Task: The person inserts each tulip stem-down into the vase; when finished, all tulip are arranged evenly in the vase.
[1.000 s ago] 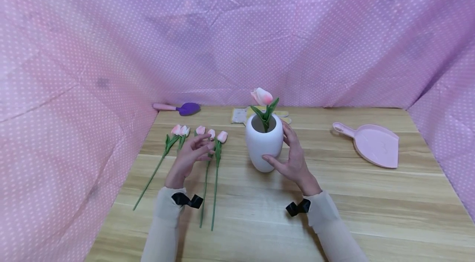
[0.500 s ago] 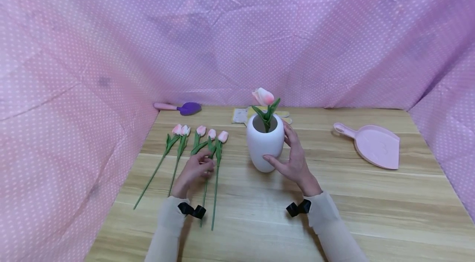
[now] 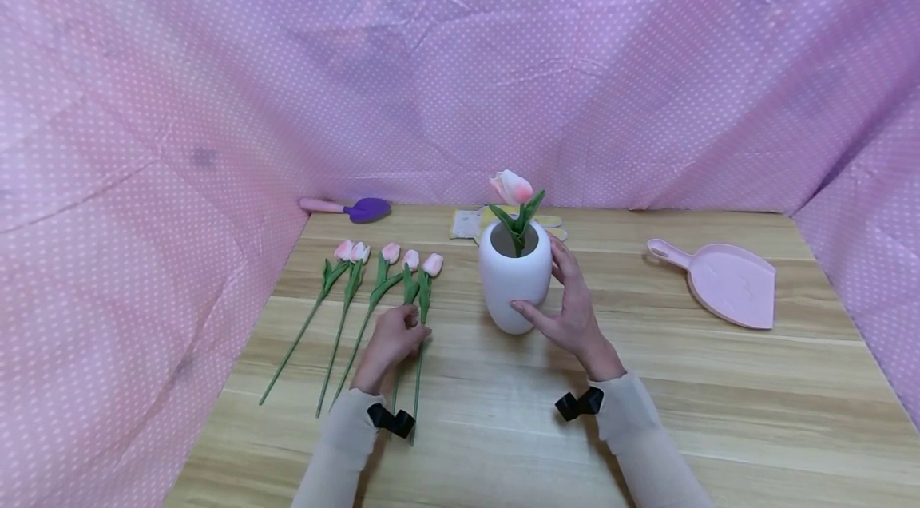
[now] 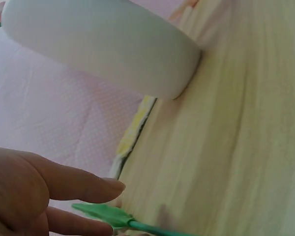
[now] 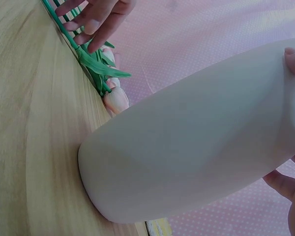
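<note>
White vase (image 3: 513,288) is being held by the right hand (image 3: 573,318), grip curled round its side; the vase is standing upright on the wooden surface (image 3: 496,420). One pink-white tulip (image 3: 513,188) is being carried in its mouth. Five loose tulips (image 3: 433,265) are lying left of the vase; over the stems of the two nearest it, the left hand (image 3: 393,339) is being held low, grip apart; whether a stem is being touched cannot be told. Pink dustpan (image 3: 731,284) is lying far right.

free gap between tulips (image 3: 390,254) and vase (image 3: 514,290)
</note>
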`<state>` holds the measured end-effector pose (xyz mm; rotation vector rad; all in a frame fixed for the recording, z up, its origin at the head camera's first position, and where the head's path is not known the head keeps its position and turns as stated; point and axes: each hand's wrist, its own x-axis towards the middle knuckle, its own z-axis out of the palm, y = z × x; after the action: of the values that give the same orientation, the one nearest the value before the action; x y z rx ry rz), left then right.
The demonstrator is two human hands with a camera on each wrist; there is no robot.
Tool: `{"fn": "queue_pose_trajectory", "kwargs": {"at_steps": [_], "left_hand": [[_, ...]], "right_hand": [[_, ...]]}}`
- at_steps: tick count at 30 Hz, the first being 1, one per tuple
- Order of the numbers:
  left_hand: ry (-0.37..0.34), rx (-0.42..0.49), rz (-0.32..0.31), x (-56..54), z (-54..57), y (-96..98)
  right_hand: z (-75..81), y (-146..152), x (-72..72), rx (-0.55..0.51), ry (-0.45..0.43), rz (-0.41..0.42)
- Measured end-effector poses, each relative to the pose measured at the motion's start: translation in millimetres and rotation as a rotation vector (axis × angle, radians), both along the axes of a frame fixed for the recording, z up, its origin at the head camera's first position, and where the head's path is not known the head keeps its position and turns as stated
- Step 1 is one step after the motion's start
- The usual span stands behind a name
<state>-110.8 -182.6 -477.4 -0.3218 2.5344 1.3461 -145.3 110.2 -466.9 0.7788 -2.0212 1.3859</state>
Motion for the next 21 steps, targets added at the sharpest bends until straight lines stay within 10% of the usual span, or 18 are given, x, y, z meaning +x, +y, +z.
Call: {"fn": "queue_pose_trajectory", "kwargs": {"at_steps": [21], "left_hand": [[0.127,-0.181,-0.001,-1.5,-17.8,12.0]], "right_hand": [[0.7,0,0.1,-0.002,-0.023,0.009]]}}
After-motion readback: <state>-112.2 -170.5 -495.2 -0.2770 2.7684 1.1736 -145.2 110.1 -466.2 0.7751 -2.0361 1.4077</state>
